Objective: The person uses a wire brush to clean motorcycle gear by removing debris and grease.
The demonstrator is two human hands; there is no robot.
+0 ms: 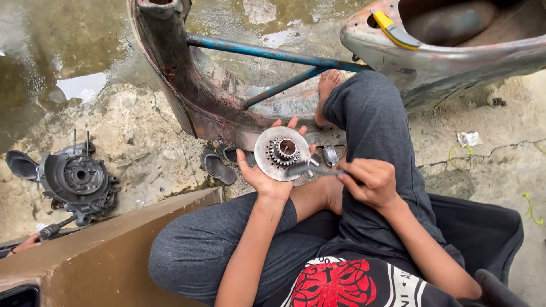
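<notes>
My left hand point(259, 176) lies palm up and cradles a round metal disc point(267, 156) with a toothed hub and a hole at its centre. My right hand point(368, 181) grips a thin metal tool point(315, 169) whose tip rests on the disc's lower right edge. Both hands are held above my crossed legs in dark grey trousers.
A rusty scooter frame point(187, 85) with a blue tube stands ahead on wet concrete. A dark engine casing point(77, 181) lies at the left. Sandals point(219, 166) sit below the frame. A brown box edge point(114, 239) is at lower left, where another person's fingers point(25, 244) show.
</notes>
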